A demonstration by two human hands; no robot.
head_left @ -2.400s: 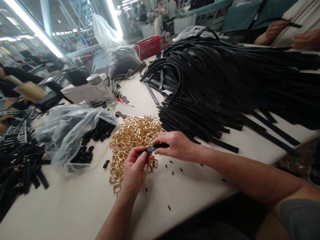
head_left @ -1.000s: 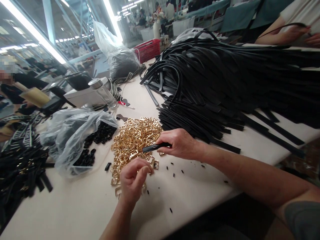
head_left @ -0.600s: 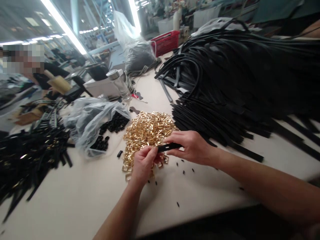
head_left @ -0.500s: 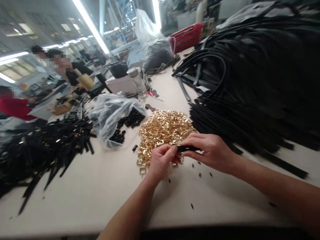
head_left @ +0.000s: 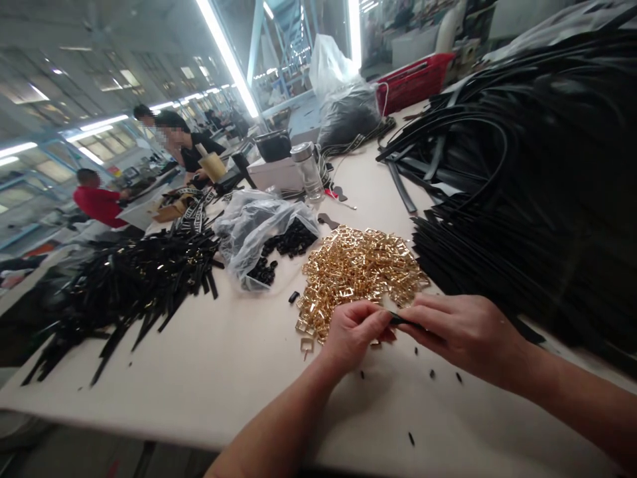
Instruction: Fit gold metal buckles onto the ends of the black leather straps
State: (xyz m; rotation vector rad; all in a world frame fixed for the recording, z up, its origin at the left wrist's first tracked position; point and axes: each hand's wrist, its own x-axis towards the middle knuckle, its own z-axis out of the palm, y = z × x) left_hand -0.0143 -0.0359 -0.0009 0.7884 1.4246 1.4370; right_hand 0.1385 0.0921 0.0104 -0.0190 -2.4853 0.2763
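Observation:
A short length of black strap (head_left: 397, 319) runs between my two hands, mostly covered by the fingers. My left hand (head_left: 354, 332) pinches its left end between thumb and fingers. From the other side my right hand (head_left: 460, 328) grips it, fingers closed along the strap. Just behind both hands lies a heap of gold-coloured buckles (head_left: 358, 265); one loose buckle (head_left: 307, 345) sits at its near edge. Whether a buckle is on the strap, I cannot tell. Small black bits (head_left: 432, 374) are scattered on the table (head_left: 223, 372) below my right hand.
Black straps (head_left: 478, 259) pile high on the right. Strap pieces with gold glints (head_left: 144, 279) spread on the left. A clear plastic bag (head_left: 243, 232) spills black loops. Behind stand a glass bottle (head_left: 309, 174), a white box (head_left: 273, 174) and a red basket (head_left: 418, 83). Two people work at the far left.
The view has swung left, so everything sits further right. The strap between my hands has turned and shows less of its face. Both hands keep their hold.

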